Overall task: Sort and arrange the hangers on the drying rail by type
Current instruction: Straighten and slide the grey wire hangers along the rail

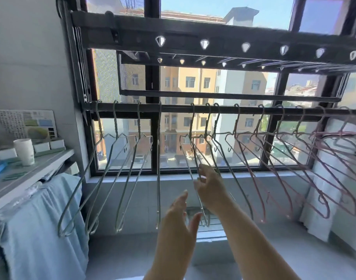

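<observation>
Dark metal rail (173,108) spans the window. On it, thin silver wire hangers (120,168) hang left and centre, and pink hangers (314,168) hang right. Right hand (211,186) pinches the wire of one centre hanger (190,158). Left hand (179,217) is spread and holds nothing, just beside that hanger's low end. Printed card (31,124) at far left: text too small to read.

Left hand (181,212) open, right hand (211,187) pinching

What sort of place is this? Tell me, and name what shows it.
Probably an enclosed laundry balcony in an upper-floor flat: a drying rail carries wire hangers across a window, apartment blocks stand outside, and a blue cloth hangs at the left.
</observation>
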Demonstrator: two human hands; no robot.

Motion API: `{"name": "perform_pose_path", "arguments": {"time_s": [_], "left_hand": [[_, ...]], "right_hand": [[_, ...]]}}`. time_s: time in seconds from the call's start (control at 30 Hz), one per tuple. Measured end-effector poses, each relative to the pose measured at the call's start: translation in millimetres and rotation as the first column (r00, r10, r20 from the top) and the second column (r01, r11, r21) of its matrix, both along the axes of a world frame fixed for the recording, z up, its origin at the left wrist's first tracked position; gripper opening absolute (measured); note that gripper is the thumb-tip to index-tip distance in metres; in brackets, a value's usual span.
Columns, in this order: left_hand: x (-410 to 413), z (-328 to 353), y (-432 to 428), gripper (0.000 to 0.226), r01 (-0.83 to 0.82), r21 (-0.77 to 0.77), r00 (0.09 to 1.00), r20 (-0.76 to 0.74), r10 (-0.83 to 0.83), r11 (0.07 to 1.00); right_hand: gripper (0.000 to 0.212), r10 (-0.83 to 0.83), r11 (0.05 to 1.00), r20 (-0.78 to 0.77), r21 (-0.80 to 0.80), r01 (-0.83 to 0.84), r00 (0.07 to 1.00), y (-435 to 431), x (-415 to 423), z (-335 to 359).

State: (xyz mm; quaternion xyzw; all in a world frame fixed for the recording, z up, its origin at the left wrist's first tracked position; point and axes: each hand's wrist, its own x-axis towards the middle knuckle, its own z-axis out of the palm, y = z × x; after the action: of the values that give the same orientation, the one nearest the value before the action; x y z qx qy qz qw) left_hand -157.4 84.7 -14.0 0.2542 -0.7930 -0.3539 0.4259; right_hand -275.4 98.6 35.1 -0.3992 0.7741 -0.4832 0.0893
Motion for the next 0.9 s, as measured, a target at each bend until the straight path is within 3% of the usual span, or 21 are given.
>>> {"name": "perform_pose_path", "arguments": {"time_s": [0.1, 0.2, 0.5, 0.9], "left_hand": [[-9, -3, 0, 0.057, 0.018, 0.046, 0.987, 0.157, -0.025, 0.999], [-11, -9, -5, 0.030, 0.072, 0.046, 0.989, 0.123, -0.077, 0.996], [-10, -16, -9, 0.013, 0.111, 0.081, 0.994, -0.009, -0.111, 0.991], [-5, -18, -5, 0.016, 0.013, 0.096, 1.000, -0.002, -0.013, 0.995]], "right_hand": [[0.051, 0.057, 0.998, 0.134, -0.027, -0.054, 0.989, -3, 2, -5], [0.060, 0.156, 0.984, 0.281, -0.128, -0.124, 0.947, -3, 2, -5], [0.046, 0.212, 0.951, 0.399, -0.294, -0.094, 0.892, -11, 10, -9], [0.046, 0.297, 0.931, 0.453, -0.333, -0.150, 0.840, -9, 17, -16]]}}
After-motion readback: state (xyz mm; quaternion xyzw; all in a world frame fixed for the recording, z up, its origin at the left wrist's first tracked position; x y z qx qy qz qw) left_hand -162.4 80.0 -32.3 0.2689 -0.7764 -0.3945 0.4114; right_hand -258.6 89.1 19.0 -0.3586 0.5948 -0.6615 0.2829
